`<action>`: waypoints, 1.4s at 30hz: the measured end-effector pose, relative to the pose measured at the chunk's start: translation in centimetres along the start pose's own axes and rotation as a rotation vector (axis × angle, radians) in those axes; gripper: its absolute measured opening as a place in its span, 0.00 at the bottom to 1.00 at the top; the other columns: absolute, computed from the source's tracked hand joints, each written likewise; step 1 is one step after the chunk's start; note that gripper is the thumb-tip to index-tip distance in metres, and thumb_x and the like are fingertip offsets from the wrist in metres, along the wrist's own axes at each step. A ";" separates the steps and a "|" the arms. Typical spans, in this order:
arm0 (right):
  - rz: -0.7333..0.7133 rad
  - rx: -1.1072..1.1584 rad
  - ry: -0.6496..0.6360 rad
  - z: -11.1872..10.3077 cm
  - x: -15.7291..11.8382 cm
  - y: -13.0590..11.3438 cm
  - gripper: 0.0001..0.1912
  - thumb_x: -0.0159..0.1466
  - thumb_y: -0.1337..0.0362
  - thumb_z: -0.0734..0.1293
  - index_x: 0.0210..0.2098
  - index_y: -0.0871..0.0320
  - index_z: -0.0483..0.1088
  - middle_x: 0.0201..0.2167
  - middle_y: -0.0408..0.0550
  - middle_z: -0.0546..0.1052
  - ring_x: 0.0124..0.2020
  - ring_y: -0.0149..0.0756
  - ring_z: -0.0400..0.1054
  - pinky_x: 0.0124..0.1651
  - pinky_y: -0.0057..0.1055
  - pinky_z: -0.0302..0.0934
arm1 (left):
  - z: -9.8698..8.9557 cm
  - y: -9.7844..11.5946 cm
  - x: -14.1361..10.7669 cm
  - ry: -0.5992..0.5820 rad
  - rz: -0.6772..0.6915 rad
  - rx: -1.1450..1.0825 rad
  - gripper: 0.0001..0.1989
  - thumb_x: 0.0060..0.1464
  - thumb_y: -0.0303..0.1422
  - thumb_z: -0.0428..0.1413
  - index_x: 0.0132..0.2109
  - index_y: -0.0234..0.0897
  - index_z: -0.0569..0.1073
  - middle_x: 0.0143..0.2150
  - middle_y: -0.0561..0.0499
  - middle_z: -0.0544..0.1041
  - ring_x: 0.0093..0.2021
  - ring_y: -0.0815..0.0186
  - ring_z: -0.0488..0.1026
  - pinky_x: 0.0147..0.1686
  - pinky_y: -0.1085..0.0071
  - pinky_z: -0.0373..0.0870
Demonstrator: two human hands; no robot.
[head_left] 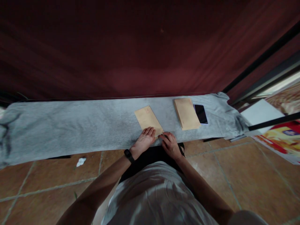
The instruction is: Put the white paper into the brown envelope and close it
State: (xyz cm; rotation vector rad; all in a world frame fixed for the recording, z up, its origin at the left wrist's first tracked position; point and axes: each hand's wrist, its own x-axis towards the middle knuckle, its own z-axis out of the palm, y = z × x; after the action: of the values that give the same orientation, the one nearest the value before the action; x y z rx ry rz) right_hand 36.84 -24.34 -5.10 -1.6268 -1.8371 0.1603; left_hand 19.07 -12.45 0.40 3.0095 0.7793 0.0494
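A tan paper envelope (147, 116) lies slanted on the grey cloth cover in front of me. My left hand (145, 137), with a dark watch on its wrist, rests flat on the envelope's near end, fingers spread over the paper. At the near right corner of the envelope, my right hand (170, 144) has its fingers bent and pressed together on the paper's edge. Farther right, a stack of similar tan envelopes (187, 114) partly lies against a dark-screened phone (201, 114).
The grey cloth (70, 125) covers a long narrow surface against a dark red panel (140, 75). A white box (261, 114) and red-yellow packaging (286, 137) are at the far right. A white scrap (81, 162) lies on the tiled floor (53, 175).
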 end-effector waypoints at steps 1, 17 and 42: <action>0.005 0.004 0.001 0.0 0.0 0.0 0.22 0.70 0.68 0.60 0.62 0.55 0.66 0.56 0.58 0.68 0.60 0.50 0.62 0.64 0.52 0.59 | 0.0 0.0 0.0 0.001 -0.006 -0.002 0.19 0.65 0.30 0.52 0.61 0.28 0.68 0.65 0.34 0.69 0.65 0.55 0.67 0.66 0.56 0.59; -0.021 -0.022 -0.025 -0.3 0.6 0.2 0.19 0.71 0.69 0.59 0.59 0.54 0.69 0.57 0.53 0.72 0.59 0.45 0.66 0.66 0.50 0.55 | -0.4 -0.3 -1.2 0.046 -0.041 0.013 0.19 0.63 0.25 0.52 0.59 0.33 0.70 0.63 0.39 0.72 0.62 0.57 0.70 0.63 0.60 0.65; -0.190 -0.070 -0.311 1.7 8.2 2.0 0.23 0.75 0.61 0.56 0.66 0.56 0.64 0.70 0.54 0.60 0.70 0.48 0.55 0.71 0.52 0.49 | 2.3 1.0 -3.7 0.070 -0.071 0.023 0.22 0.64 0.21 0.45 0.63 0.30 0.66 0.67 0.36 0.67 0.68 0.56 0.64 0.66 0.57 0.61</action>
State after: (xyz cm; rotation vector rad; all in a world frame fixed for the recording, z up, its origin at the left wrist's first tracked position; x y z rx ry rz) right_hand 37.57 -15.78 -4.17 -1.5297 -2.2442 0.2817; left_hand 16.42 -15.14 -1.90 3.0132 0.8976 0.1461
